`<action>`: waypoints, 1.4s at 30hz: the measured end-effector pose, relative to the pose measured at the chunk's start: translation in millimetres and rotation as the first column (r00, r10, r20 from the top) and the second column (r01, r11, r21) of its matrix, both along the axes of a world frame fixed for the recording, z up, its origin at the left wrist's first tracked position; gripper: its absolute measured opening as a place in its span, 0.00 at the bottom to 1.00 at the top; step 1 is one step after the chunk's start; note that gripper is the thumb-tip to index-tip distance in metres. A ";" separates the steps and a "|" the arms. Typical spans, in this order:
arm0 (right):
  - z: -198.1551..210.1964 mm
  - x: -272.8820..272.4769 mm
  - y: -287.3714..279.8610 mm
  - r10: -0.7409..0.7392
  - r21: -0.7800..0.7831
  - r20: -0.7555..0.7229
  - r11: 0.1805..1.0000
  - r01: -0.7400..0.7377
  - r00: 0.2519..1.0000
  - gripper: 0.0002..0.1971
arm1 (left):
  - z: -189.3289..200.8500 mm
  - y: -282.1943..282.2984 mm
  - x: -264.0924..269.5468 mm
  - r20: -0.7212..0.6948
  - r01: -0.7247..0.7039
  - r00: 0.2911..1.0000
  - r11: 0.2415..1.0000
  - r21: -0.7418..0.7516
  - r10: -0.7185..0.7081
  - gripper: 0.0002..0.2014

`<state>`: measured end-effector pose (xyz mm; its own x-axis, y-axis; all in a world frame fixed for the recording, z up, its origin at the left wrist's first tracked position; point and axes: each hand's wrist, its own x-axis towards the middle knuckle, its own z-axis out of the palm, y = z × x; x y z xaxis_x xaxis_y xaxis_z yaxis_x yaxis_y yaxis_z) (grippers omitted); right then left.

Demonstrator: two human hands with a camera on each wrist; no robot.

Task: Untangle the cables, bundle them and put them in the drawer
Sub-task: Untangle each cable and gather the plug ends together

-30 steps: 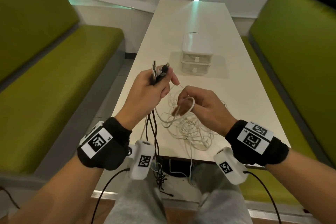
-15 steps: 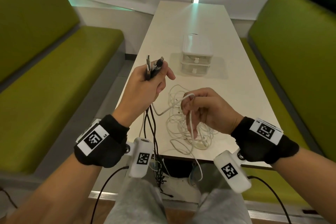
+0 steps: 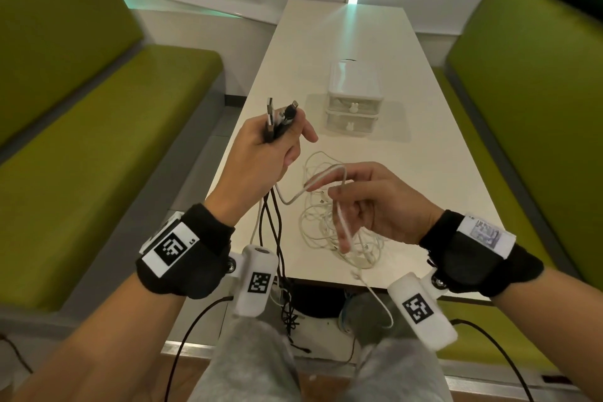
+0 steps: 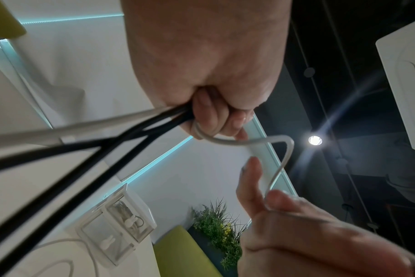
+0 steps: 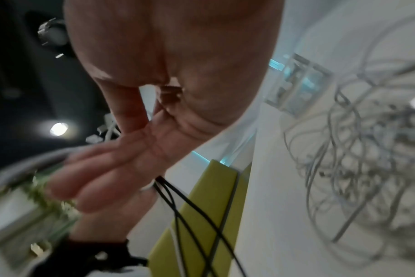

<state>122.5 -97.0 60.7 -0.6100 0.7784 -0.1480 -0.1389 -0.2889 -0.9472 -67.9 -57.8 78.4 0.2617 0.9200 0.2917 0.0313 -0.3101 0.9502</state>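
My left hand (image 3: 280, 137) is raised over the table's near left edge and grips a bunch of black and white cable ends, plugs (image 3: 282, 114) sticking up. Black cables (image 3: 270, 225) hang from it past the table edge; the left wrist view shows its fingers (image 4: 213, 116) curled round them. A white cable (image 3: 329, 168) runs from that fist and loops over the index finger of my right hand (image 3: 332, 202). The thumb holds the cable and the other fingers are stretched out. The white tangle (image 3: 329, 232) lies on the table below. The white two-drawer box (image 3: 354, 104) stands behind, both drawers closed.
The long white table (image 3: 424, 157) runs away from me between two green benches (image 3: 98, 140). Cable ends dangle over the near edge towards my grey-trousered knees (image 3: 254, 362). A plant (image 4: 216, 224) stands at the far right corner.
My right hand has stretched out its curled fingers, and the white cable now loops over the index finger. My left hand has risen slightly with its bunch of cable ends.
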 end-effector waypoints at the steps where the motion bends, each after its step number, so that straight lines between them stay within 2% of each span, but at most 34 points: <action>1: -1.2 -0.7 0.6 -0.023 0.074 0.095 0.997 0.015 0.995 0.14 | -0.2 0.0 0.3 -0.005 -0.003 1.000 1.000 0.000 0.003 0.19; 3: -5.1 -3.3 2.4 -0.098 0.243 0.319 0.970 0.019 0.943 0.14 | -0.3 0.6 1.2 -0.024 -0.007 1.000 1.000 0.003 0.007 0.19; 5: -11.0 -5.6 4.4 -0.194 0.396 0.525 0.918 -0.036 0.829 0.16 | -1.3 0.8 2.5 -0.047 -0.008 0.999 1.000 0.012 0.009 0.19; 7: -16.6 -4.2 6.0 -0.282 0.485 0.648 0.869 -0.099 0.707 0.18 | -2.2 0.9 3.3 -0.056 -0.009 0.998 1.000 0.015 0.010 0.19; 10: -22.0 4.5 6.5 -0.296 0.516 0.768 0.811 -0.275 0.568 0.21 | -4.0 2.0 4.1 -0.054 -0.009 0.998 1.000 0.008 0.010 0.19; 12: -24.1 10.3 6.4 -0.234 0.446 0.845 0.805 -0.391 0.481 0.22 | -6.2 2.4 4.8 -0.063 -0.009 0.998 1.000 0.007 0.010 0.19; 13: -25.0 12.3 5.8 -0.198 0.412 0.858 0.815 -0.406 0.474 0.20 | -7.5 2.2 5.5 -0.068 -0.010 0.998 1.000 0.004 0.010 0.19; 16: -27.7 11.6 2.9 -0.169 0.435 0.807 0.818 -0.376 0.565 0.12 | -12.3 0.1 10.6 -0.060 -0.005 0.998 1.000 -0.016 0.004 0.20; 19: -34.6 6.6 1.2 -0.139 0.454 0.764 0.810 -0.372 0.630 0.12 | -17.3 -3.0 20.0 -0.059 0.005 0.998 0.999 -0.040 -0.007 0.22; 22: -41.3 4.3 0.1 -0.035 0.358 0.768 0.851 -0.384 0.640 0.15 | -23.1 -5.5 30.2 -0.050 0.012 0.999 0.998 -0.060 -0.015 0.26; 24: -44.8 3.7 -0.4 0.009 0.329 0.781 0.844 -0.423 0.624 0.19 | -26.3 -4.8 34.3 -0.048 0.006 0.999 0.996 -0.088 -0.010 0.27; 26: -51.9 5.9 0.2 0.023 0.317 0.792 0.839 -0.443 0.610 0.17 | -29.4 -2.4 36.2 -0.021 0.009 1.000 0.989 -0.146 -0.012 0.29; 31: -65.8 13.3 7.9 -0.050 0.313 0.857 0.840 -0.442 0.513 0.16 | -30.4 -0.6 38.1 0.049 0.050 0.998 0.968 -0.245 -0.039 0.33; 34: -68.9 23.6 15.2 -0.071 0.328 0.839 0.857 -0.397 0.540 0.11 | -32.4 3.4 37.3 0.093 0.035 0.996 0.962 -0.272 -0.010 0.32; 36: -74.0 34.0 21.1 -0.189 0.405 0.821 0.859 -0.315 0.538 0.11 | -35.5 5.3 35.7 0.058 0.012 0.998 0.967 -0.253 0.003 0.33; 39: -79.1 38.6 22.7 -0.253 0.413 0.854 0.862 -0.295 0.455 0.08 | -40.4 4.3 33.0 -0.029 -0.025 0.999 0.978 -0.207 0.019 0.31; 42: -82.7 26.9 14.7 -0.234 0.348 0.929 0.817 -0.460 0.286 0.09 | -46.6 4.2 32.2 -0.066 -0.022 0.998 0.981 -0.195 0.009 0.29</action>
<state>149.4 -82.3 -22.1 -0.4081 0.8570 -0.3145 0.8893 0.2953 -0.3491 -35.7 -53.5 31.9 0.2594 0.9617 0.0888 0.0973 -0.1176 0.9883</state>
